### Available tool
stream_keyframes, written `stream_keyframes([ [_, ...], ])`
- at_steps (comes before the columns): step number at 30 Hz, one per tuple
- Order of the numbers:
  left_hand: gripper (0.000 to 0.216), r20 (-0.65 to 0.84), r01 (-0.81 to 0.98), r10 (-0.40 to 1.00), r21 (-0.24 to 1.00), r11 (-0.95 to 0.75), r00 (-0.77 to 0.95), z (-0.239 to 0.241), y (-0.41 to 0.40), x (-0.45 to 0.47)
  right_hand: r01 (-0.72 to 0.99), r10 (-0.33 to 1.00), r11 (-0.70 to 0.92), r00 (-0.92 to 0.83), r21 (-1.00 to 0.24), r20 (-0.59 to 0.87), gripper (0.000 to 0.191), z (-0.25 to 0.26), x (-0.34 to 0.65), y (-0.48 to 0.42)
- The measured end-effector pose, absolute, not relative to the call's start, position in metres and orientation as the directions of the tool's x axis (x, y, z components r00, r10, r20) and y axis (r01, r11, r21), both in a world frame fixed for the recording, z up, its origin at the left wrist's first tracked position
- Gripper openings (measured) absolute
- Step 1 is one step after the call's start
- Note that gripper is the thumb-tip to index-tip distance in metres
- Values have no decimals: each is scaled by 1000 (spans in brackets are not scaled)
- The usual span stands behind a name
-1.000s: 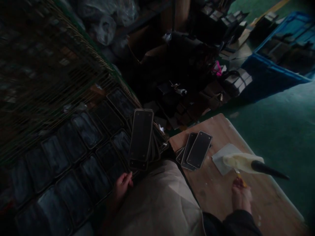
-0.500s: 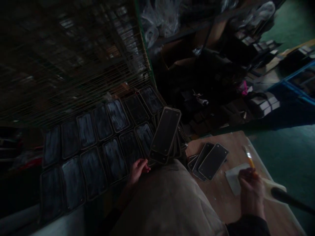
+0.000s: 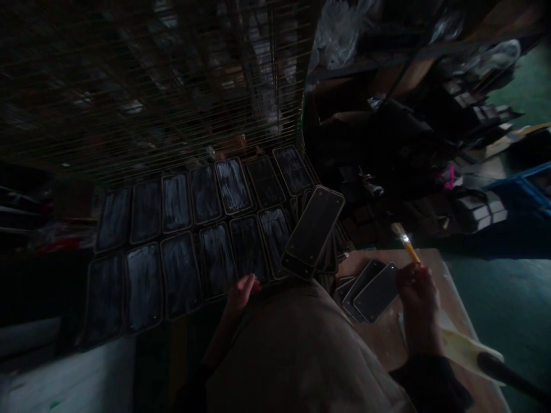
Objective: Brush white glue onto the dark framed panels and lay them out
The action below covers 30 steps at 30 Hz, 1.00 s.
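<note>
My right hand [image 3: 418, 298] grips a paintbrush [image 3: 406, 241] by its yellow handle, bristles pointing up and away, above the wooden board at the right. My left hand [image 3: 241, 292] has its fingers curled together by the near edge of the laid-out panels, and I see nothing in it. Two rows of dark rectangular panels with rounded corners, such as this one [image 3: 143, 287], bear streaky whitish smears. A pile of dark panels [image 3: 315, 223] without smears lies at the right end of the rows. A smaller stack of panels [image 3: 376, 292] rests on the board near my right hand.
The wooden board [image 3: 447, 287] also carries a pale yellowish tray or container [image 3: 467, 351] with a dark handle across it. A wire mesh wall [image 3: 193, 129] rises behind the panels. Boxes, plastic bags [image 3: 340, 34] and a blue crate [image 3: 520, 195] stand at the right.
My right hand has lifted the brush up from the board and brought it left, towards the panels. The view has shifted, so the panels appear further right. My left hand stays low near them.
</note>
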<state>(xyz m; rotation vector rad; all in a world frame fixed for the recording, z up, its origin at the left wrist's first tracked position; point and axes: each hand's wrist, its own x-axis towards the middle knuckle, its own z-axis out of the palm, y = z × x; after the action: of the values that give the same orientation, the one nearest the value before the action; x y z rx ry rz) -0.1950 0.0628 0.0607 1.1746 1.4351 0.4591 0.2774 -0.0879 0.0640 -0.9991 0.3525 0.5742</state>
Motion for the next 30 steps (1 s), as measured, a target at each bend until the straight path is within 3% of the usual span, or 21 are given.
stream_keyframes([
  [4,63,-562,201,787,827,525,256,64,70,-177,-723,417,392,691,-569,-591,11,73,266,-78],
  [8,50,-546,13,777,821,571,315,73,75,-157,-713,467,348,695,-608,-547,13,79,254,-76],
  [14,36,-488,116,795,869,481,360,96,84,-128,-701,506,336,697,-628,-507,21,93,236,-66],
  [17,34,-443,155,756,892,424,482,111,85,-96,-700,496,356,703,-619,-509,20,104,224,-55],
  [20,32,-399,239,590,912,332,702,125,75,-52,-721,522,368,683,-587,-511,17,116,213,-43],
  [23,15,-268,292,420,956,7,867,131,57,-18,-693,530,405,710,-597,-464,18,123,210,-40],
  [26,8,-217,242,120,935,-258,969,131,48,-10,-651,487,445,752,-615,-445,19,122,216,-53],
  [28,17,-268,238,-95,939,-250,959,131,54,-20,-630,445,475,774,-614,-450,19,120,223,-68],
  [30,23,-326,291,-190,938,-189,926,135,68,-41,-615,399,502,789,-608,-468,18,117,229,-84],
])
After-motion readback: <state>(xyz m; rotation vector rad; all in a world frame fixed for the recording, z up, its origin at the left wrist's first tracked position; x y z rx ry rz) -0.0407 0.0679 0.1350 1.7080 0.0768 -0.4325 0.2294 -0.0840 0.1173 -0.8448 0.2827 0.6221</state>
